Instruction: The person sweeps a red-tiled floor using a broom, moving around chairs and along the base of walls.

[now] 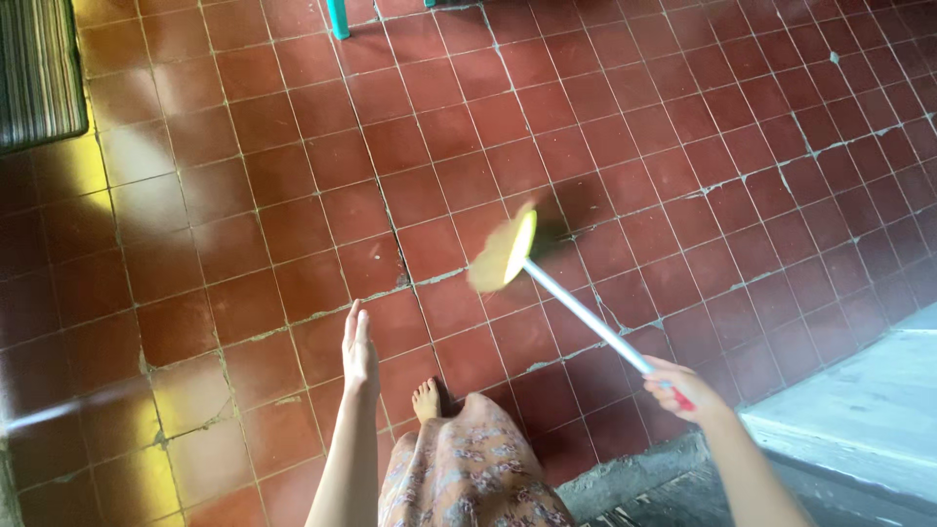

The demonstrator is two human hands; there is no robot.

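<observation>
My right hand (pixel 676 385) grips the red end of a broom's silver handle (pixel 586 317) at the lower right. The handle slants up and left to a yellow broom head (pixel 506 254), which is blurred just above the red tiled floor (pixel 625 146). My left hand (pixel 359 349) hangs flat, fingers straight and together, holding nothing, left of the broom. Below it a bare foot (pixel 427 399) shows on the tiles, under a patterned skirt (pixel 468 468).
A striped mat (pixel 37 68) lies at the top left. A teal furniture leg (pixel 338 18) stands at the top edge. A grey concrete step (pixel 859 410) runs along the lower right. Cracks cross several tiles.
</observation>
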